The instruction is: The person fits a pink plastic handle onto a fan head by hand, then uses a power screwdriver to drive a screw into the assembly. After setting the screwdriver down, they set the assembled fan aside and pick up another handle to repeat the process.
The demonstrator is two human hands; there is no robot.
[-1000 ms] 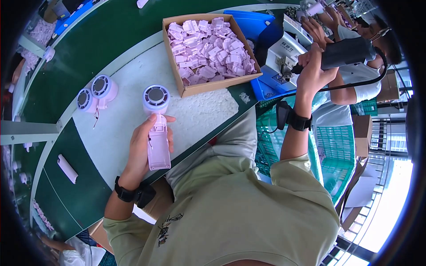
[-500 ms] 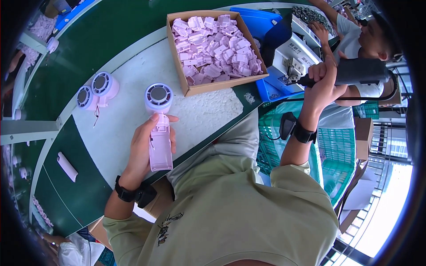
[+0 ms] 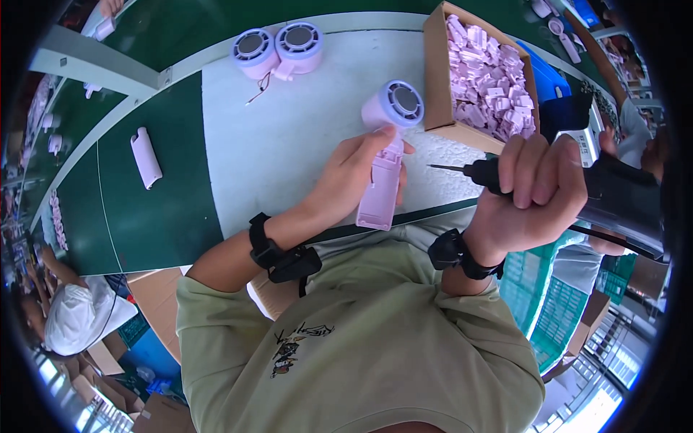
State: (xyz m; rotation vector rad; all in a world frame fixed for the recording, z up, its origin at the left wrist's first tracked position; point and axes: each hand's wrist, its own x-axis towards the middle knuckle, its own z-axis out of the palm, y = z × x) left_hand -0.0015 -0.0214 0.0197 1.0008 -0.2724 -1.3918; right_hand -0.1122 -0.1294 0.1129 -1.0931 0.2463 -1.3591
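My left hand (image 3: 354,169) is closed round a pale pink handheld fan (image 3: 378,191). Its round head with a dark centre tilts away from me, and the open hollow of its handle faces up. My right hand (image 3: 534,187) grips a black electric screwdriver (image 3: 621,195), whose thin bit points left toward the fan's handle without touching it. Whether a screw sits on the bit is too small to tell. Two more pink fan heads (image 3: 278,52) stand side by side at the back of the white mat, a thin wire trailing from them.
A cardboard box (image 3: 437,79) full of small pink plastic parts stands at the back right, beside a blue bin (image 3: 545,72). One pink handle cover (image 3: 146,159) lies on the green table (image 3: 173,195) at left. A green crate (image 3: 559,303) stands at lower right. Other people work nearby.
The screwdriver has come from the blue bin's side toward the fan, its bit now over the mat. My view has turned, shifting the bench rightward. The left hand keeps hold of the fan.
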